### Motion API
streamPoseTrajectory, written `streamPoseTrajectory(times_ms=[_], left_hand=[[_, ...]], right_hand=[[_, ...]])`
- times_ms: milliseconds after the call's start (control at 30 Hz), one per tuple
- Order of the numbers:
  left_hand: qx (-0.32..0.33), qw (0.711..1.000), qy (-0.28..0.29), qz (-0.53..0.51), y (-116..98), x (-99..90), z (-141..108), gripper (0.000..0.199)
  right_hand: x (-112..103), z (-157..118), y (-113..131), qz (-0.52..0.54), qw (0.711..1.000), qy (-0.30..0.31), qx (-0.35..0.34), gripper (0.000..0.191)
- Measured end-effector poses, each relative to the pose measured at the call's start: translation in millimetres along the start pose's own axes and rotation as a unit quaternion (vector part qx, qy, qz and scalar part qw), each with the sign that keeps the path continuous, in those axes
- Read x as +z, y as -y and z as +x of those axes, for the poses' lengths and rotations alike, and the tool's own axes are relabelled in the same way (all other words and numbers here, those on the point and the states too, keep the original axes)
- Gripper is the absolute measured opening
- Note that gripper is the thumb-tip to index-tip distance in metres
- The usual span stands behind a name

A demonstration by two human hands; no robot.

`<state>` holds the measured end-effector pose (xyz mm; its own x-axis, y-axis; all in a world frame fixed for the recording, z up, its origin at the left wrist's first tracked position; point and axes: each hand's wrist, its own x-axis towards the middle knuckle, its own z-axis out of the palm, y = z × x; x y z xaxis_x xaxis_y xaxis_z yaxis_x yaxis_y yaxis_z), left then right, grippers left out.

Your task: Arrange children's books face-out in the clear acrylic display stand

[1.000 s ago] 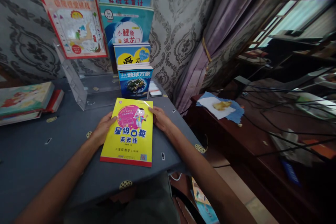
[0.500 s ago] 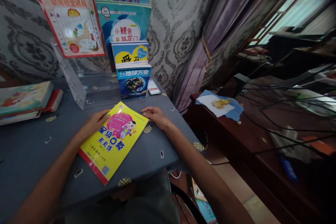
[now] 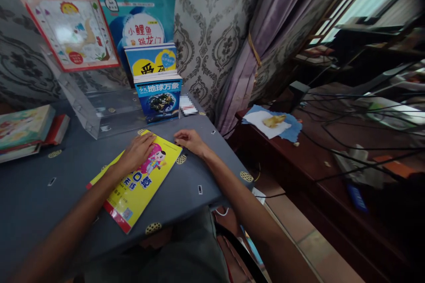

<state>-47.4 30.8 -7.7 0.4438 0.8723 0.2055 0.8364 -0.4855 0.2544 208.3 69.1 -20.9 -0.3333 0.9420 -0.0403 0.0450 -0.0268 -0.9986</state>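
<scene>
A yellow workbook (image 3: 146, 192) with a red bottom strip and a cartoon child on its cover lies at a slant on the grey table. My left hand (image 3: 140, 149) rests across the upper left of the cover, fingers stretched out flat, hiding part of the title. Just beyond the workbook's upper right corner is my right hand (image 3: 191, 140). Its fingers are loosely bent, with nothing visible in them; whether they touch the corner I cannot tell.
Behind the workbook stands a clear acrylic rack (image 3: 88, 117) with upright books, a blue earth book (image 3: 159, 102) at the front. A stack of books (image 3: 25, 130) lies at left. A dark red desk (image 3: 282, 154) with tangled cables and a blue cloth (image 3: 292, 132) is at right.
My left hand has moved from the workbook's left edge onto its cover. My right hand stays near the upper right corner. The whole view has shifted slightly.
</scene>
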Motion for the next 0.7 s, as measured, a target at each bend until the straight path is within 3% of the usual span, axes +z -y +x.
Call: streamPoseTrajectory(times_ms=[167,367,467,700], left_hand=[[0.002,1.0,-0.009,0.003,-3.1,4.3,4.6,0.046],[0.018,0.999,0.006,0.032,-4.9,3.4,0.2,0.048],[0.016,0.998,0.035,0.042,-11.0,0.1,-2.4,0.049],[0.017,0.996,0.074,0.035,-27.0,-3.6,-4.7,0.048]], right_hand=[[0.2,-7.0,5.2,-0.081,0.993,0.034,-0.076,0.016],[5.6,-15.4,13.4,-0.223,0.959,0.078,-0.158,0.025],[5.1,-14.9,13.6,-0.246,0.952,0.078,-0.165,0.028],[1.1,-11.6,11.4,-0.199,0.965,0.089,-0.145,0.026]])
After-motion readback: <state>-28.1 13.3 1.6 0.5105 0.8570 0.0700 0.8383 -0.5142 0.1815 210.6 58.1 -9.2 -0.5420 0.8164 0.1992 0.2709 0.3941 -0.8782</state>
